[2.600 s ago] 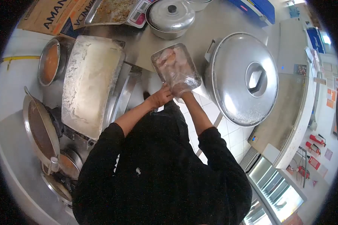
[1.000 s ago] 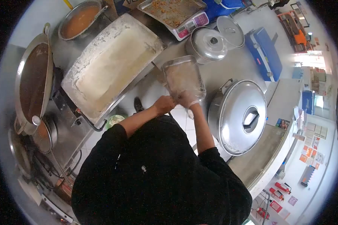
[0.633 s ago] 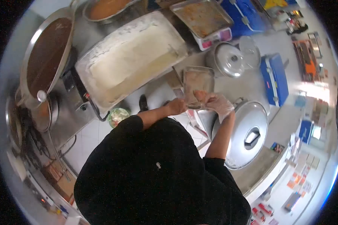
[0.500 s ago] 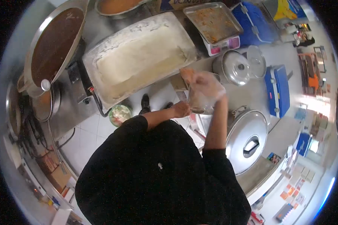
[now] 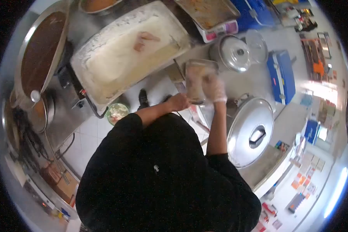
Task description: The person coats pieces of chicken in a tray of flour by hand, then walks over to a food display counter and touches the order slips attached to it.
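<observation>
My left hand (image 5: 178, 102), bare, has its fingers closed at the near corner of a small metal pan (image 5: 190, 63) with pale pinkish pieces in it, blurred. Over the pan's right side is my right hand (image 5: 214, 89), in a clear plastic glove; its fingers are smeared by motion, so their grip does not show. Ahead and to the left, a large tub (image 5: 75, 62) holds white flour-like powder (image 5: 116, 56). On the powder lies a pinkish piece of what looks like raw meat (image 5: 145, 41), partly dusted white.
A large pan of dark brown liquid (image 5: 42, 50) stands at the left. Lidded pots (image 5: 236, 54) and a big domed lid (image 5: 251, 131) are at the right. A scale (image 5: 220, 31) sits under an oily tray (image 5: 210, 13). On the floor is a green bowl (image 5: 118, 113).
The pinkish piece now lies in the powder, where there was none. My gloved right hand, which held an orange-pink piece, has drawn back over the pan. The view has shifted.
</observation>
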Tool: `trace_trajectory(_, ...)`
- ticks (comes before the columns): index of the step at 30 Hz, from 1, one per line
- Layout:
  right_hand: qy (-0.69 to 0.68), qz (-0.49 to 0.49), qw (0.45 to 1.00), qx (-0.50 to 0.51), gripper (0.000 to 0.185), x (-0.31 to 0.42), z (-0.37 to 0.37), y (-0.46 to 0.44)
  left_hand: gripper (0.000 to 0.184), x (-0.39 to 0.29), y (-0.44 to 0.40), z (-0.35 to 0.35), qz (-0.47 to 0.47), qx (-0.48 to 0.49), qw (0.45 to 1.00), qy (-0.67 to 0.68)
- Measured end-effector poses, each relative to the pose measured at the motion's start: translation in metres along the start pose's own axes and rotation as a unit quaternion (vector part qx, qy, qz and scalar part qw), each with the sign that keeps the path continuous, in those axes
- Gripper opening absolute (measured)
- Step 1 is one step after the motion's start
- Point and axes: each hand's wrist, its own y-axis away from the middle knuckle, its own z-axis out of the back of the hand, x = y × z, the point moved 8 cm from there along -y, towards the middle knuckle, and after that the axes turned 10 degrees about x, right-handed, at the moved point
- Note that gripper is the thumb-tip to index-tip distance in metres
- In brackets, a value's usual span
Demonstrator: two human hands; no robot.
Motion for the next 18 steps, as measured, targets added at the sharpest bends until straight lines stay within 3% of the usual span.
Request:
trace_trajectory(1, 0.006, -0.057, 0.998, 0.032, 0.021, -0.039, -0.031, 0.014, 0.014, -0.009, 0.002, 0.012, -0.035, -0.014, 0.998, -0.046)
trace_trajectory(3, 0.046, -0.103, 0.986, 0.121, 0.020, -0.049, -0.067, 0.044, 0.013, -0.020, 0.003, 0.027, -0.081, -0.024, 0.992, -0.095)
trace_trajectory(5, 0.096, -0.024, 0.985, 0.142, 0.041, -0.075, -0.139, 0.048, 0.012, -0.023, 0.006, 0.046, -0.053, -0.101, 0.989, -0.096)
trace_trajectory(6, 0.092, -0.029, 0.986, 0.138, 0.041, -0.075, -0.150, 0.045, 0.011, -0.019, 0.004, 0.041, -0.011, -0.081, 0.995, -0.063)
trace_trajectory(7, 0.087, -0.020, 0.990, 0.106, 0.048, -0.068, -0.156, 0.044, 0.011, -0.021, 0.005, 0.037, -0.017, -0.076, 0.995, -0.063)
trace_trajectory(9, 0.080, -0.010, 0.995, 0.065, 0.055, -0.071, -0.163, 0.028, 0.011, -0.022, 0.003, 0.021, -0.073, 0.047, 0.992, -0.093)
trace_trajectory(11, 0.221, 0.103, 0.966, -0.081, 0.064, -0.046, -0.145, 0.017, 0.010, -0.022, 0.004, 0.024, -0.071, 0.042, 0.991, -0.105)
trace_trajectory(12, 0.218, 0.103, 0.967, -0.083, 0.064, -0.047, -0.144, 0.011, 0.011, -0.023, 0.006, 0.026, -0.080, 0.039, 0.989, -0.116)
trace_trajectory(14, 0.178, 0.108, 0.977, 0.051, 0.070, -0.023, -0.126, 0.001, 0.012, -0.023, 0.007, 0.024, -0.086, 0.038, 0.987, -0.130)
trace_trajectory(18, 0.123, 0.089, 0.986, 0.074, 0.062, -0.048, -0.160, -0.033, 0.012, -0.023, 0.005, 0.033, -0.037, 0.057, 0.992, -0.105)
